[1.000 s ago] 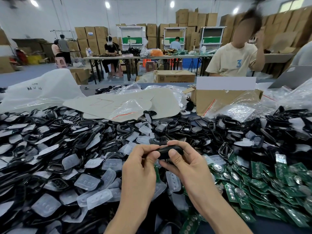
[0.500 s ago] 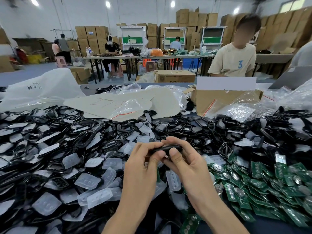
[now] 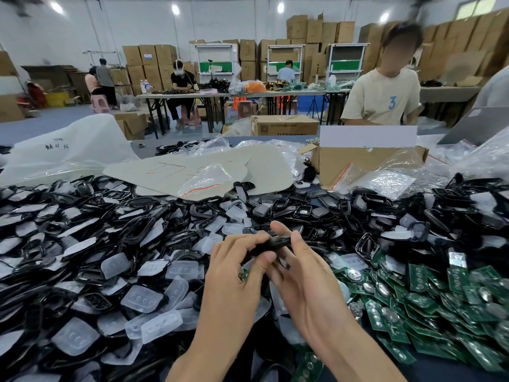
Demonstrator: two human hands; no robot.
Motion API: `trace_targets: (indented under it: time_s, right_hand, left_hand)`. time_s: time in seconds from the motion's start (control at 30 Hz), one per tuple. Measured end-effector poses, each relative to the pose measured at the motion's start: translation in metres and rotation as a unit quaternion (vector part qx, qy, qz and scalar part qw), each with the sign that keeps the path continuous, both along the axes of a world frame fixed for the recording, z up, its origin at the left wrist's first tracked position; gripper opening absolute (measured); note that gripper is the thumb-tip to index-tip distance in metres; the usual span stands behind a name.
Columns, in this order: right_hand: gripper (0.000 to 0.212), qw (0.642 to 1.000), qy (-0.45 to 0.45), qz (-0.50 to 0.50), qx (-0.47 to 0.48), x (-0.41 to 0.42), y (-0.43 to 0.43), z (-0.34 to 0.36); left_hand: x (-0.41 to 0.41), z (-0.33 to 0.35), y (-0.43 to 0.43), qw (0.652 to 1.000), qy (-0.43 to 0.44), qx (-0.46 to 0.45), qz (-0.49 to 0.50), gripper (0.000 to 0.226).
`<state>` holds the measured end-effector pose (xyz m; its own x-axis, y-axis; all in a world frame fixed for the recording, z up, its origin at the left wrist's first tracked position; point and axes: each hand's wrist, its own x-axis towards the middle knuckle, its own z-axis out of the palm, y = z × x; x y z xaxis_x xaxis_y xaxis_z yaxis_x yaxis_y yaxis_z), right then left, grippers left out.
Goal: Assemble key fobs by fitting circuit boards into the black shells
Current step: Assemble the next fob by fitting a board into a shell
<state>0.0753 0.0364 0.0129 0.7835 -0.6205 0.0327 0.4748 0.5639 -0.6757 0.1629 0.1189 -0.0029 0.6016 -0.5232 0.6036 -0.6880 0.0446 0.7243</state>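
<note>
Head view: a large heap of unassembled black shells point(image 3: 132, 232) mixed with clear button pads point(image 3: 141, 299) filled the foreground, with a smaller heap of green circuit boards point(image 3: 429, 301) to the right, which suggested that most of the work was left to do. The left hand point(image 3: 237, 274) and right hand point(image 3: 308, 279) were raised just above the heaps, each pinching one end of a single black shell point(image 3: 278, 242) between thumb and fingertips. Whether a board was already seated inside it could not be determined.
</note>
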Motion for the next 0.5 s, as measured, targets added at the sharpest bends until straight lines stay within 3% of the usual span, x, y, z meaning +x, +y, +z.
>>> trace_targets:
  time_s: [0.23, 0.5]
  right_hand:
    - [0.034, 0.999, 0.026, -0.018, -0.037, 0.007, 0.007, -0.009]
    - [0.042, 0.999, 0.022, -0.022, -0.02, 0.01, 0.011, -0.01]
  left_hand:
    - [-0.003, -0.004, -0.003, 0.999, -0.043, -0.016, 0.019, 0.021]
    - [-0.004, -0.004, -0.005, 0.999, 0.003, -0.043, 0.033, 0.035]
